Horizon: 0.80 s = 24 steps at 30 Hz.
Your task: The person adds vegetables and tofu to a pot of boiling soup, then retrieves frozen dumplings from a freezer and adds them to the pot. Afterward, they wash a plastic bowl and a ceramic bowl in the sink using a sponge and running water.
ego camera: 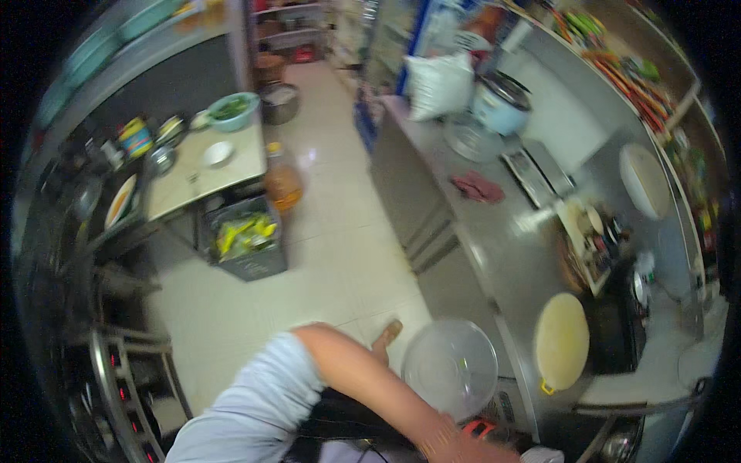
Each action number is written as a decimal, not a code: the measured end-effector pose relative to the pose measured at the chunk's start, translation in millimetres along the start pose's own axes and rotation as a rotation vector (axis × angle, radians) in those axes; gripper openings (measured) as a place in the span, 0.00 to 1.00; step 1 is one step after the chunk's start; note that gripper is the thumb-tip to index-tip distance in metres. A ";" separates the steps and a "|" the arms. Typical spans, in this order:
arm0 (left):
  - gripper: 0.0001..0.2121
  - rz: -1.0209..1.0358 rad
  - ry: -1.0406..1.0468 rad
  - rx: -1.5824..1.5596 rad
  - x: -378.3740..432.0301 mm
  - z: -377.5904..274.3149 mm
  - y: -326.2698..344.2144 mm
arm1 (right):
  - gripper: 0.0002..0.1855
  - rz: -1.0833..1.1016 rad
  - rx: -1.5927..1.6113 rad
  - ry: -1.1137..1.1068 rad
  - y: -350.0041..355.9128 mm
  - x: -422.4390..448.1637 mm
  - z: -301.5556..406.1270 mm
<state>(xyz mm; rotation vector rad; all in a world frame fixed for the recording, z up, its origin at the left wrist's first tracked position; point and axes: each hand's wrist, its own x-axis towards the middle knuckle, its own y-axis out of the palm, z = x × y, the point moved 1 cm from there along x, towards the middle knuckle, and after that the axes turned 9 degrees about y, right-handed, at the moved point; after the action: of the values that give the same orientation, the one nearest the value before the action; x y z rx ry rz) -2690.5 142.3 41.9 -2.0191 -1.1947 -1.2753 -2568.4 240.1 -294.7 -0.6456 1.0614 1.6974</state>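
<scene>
My left arm, its light sleeve pushed up, reaches across my body to the lower right. My left hand [477, 453] is blurred at the bottom edge, its fingers cut off or hidden, and a bracelet circles the wrist. Just above the hand is a clear round plastic basin [450, 370], seen from above; whether the hand touches it cannot be told. A red-orange object [479, 429] shows between basin and hand. My right hand is not in view. A round yellowish board [561, 342] lies on the steel counter [498, 254] to the right.
A grey bin [255, 271] with yellow-green scraps stands beneath the left table [179, 194], beside a jug of amber liquid [283, 184]. Farther along the counter are a red cloth [477, 187], a rice cooker [502, 104] and a white sack [440, 84]. An appliance with red displays [124, 393] stands lower left.
</scene>
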 end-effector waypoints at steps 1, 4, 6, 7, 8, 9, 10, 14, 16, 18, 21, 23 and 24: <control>0.12 -0.064 -0.154 0.060 -17.5 7.4 -49.1 | 0.12 0.031 0.034 -0.008 1.6 23.8 19.4; 0.13 -0.442 -0.790 0.355 -115.9 37.3 -193.5 | 0.10 0.280 0.070 -0.037 36.8 82.5 97.8; 0.13 -1.138 -0.887 0.481 -232.4 54.5 -253.5 | 0.11 0.211 -0.055 -0.059 110.9 106.8 160.9; 0.13 -1.440 -1.009 0.526 -261.8 54.0 -270.7 | 0.09 0.209 -0.396 -0.348 101.2 175.1 179.5; 0.12 -1.718 -0.984 0.494 -284.2 46.4 -279.6 | 0.09 0.208 -0.516 -0.447 118.6 210.3 201.9; 0.12 -1.882 -0.927 0.519 -307.1 43.4 -288.9 | 0.08 0.195 -0.634 -0.556 135.8 245.3 225.6; 0.11 -2.060 -0.872 0.526 -326.8 39.7 -292.6 | 0.07 0.188 -0.429 -0.404 181.0 254.1 254.2; 0.08 -2.357 -0.652 0.226 -444.3 44.1 -306.5 | 0.05 0.182 0.114 -0.120 278.4 354.0 342.2; 0.08 -2.412 -0.756 0.398 -422.2 64.5 -350.1 | 0.05 0.177 0.182 -0.111 314.9 390.3 376.3; 0.07 -2.189 -0.960 0.472 -389.1 85.6 -425.5 | 0.05 0.167 0.198 -0.121 359.1 412.1 411.5; 0.04 -1.784 -1.139 0.641 -353.9 115.5 -562.3 | 0.06 0.171 0.055 -0.231 419.1 415.7 466.8; 0.04 -1.384 -1.115 0.795 -315.4 142.1 -660.0 | 0.07 0.194 -0.011 -0.337 437.8 444.3 508.8; 0.04 -1.176 -1.127 0.916 -287.4 149.7 -707.2 | 0.08 0.201 0.019 -0.348 449.9 456.3 533.5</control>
<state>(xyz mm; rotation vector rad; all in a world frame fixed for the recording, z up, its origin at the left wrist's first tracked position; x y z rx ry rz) -3279.1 495.1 -324.5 -1.1120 -2.9446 0.4256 -3120.5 863.6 -253.2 -0.2228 0.9135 1.8861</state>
